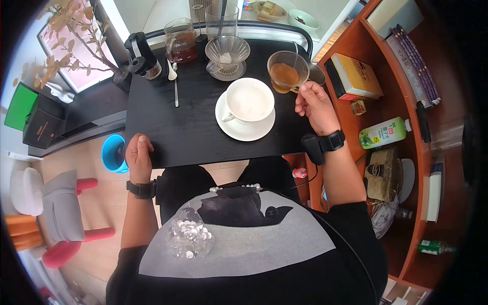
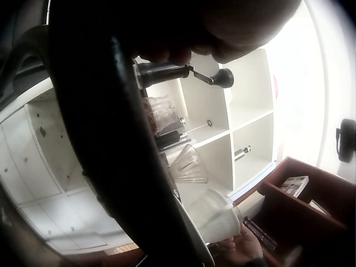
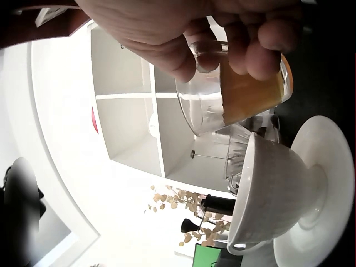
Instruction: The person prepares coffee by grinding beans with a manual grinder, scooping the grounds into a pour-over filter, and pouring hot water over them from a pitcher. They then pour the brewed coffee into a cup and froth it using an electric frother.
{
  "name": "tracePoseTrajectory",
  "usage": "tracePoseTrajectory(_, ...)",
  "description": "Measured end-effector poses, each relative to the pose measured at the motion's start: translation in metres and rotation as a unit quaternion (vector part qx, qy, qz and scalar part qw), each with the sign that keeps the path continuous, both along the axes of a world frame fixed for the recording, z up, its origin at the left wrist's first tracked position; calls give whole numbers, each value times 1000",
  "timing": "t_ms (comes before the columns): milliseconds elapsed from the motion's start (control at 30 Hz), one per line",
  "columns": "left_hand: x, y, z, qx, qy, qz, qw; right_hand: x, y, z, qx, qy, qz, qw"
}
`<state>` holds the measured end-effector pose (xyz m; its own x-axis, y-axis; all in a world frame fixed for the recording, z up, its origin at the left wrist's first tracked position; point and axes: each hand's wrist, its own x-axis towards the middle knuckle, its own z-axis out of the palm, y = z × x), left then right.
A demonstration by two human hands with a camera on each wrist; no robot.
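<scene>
My right hand (image 1: 316, 105) pinches the handle of a glass cup (image 1: 287, 71) of brown liquid; in the right wrist view the cup (image 3: 233, 92) is beside and above a white cup (image 3: 272, 194). That white cup (image 1: 249, 99), with a pale foamy surface, stands on a white saucer (image 1: 246, 133) at the table's middle. My left hand (image 1: 139, 156) rests at the table's front left edge, fingers curled around the edge, holding nothing else that shows. In the left wrist view, the left hand (image 2: 222, 25) is a dark shape at the top.
Along the back of the black table (image 1: 173, 137) stand a grinder (image 1: 144, 56), a glass pot (image 1: 181, 46) of dark liquid and a glass dripper (image 1: 227, 57). A white spoon (image 1: 172, 73) lies near them. Wooden shelves (image 1: 401, 213) are at the right, a blue bin (image 1: 114, 153) at the left.
</scene>
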<state>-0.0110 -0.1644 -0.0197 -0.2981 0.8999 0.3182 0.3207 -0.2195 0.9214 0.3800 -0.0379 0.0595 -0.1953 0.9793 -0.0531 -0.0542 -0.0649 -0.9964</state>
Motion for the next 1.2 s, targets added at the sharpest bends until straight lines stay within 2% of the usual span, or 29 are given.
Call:
tracePoseTrajectory(67, 1, 0, 0, 10, -41, -5, 999, 0, -3, 2, 19, -30, -3, 999)
tracePoseTrajectory(433, 1, 0, -1, 15, -44, -3, 999, -10, -19, 14, 121, -163, 1, 979)
tracePoseTrajectory(667, 2, -1, 1, 30, -66, -13, 997, -14, -20, 15, 162, -183, 7, 970)
tracePoseTrajectory(733, 2, 0, 0, 40, -69, -19, 997, -14, -20, 14, 198, -199, 2, 960)
tracePoseTrajectory(967, 3, -1, 3, 63, -73, -32, 995, -15, -21, 18, 221, -242, 3, 945)
tracePoseTrajectory(1200, 5, 0, 4, 63, -79, -29, 995, -19, -25, 22, 289, -305, -15, 908)
